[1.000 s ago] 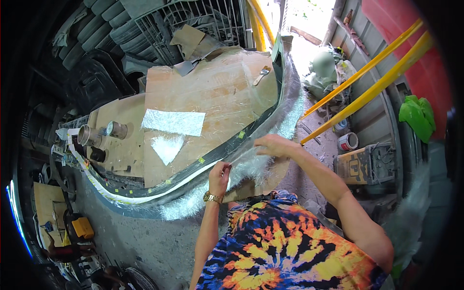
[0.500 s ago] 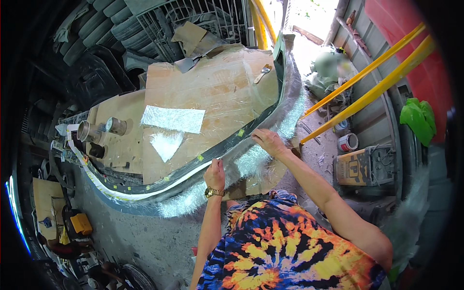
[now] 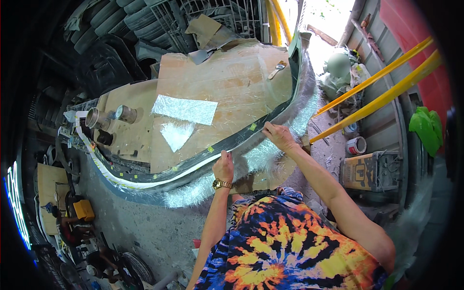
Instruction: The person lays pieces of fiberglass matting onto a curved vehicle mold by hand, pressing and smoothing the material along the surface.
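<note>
Long, curved dark panel (image 3: 231,139) runs along the near side of the cardboard (image 3: 232,87), bordered by pale fibre fringe (image 3: 263,154). Left hand (image 3: 223,166) and right hand (image 3: 281,137) are at the panel, well apart, fingers curled; whether gripping, cannot be determined. Brush (image 3: 277,69) lies on cardboard.

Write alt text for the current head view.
A person's left hand and right hand are at the near side of a long, curved dark strip fringed with white fibres. Beyond it, cardboard bears two white fibre pieces and a brush.

Grip of left hand (image 3: 223,167) and right hand (image 3: 281,137) couldn't be resolved; red panel (image 3: 410,20) was cut off at top.
</note>
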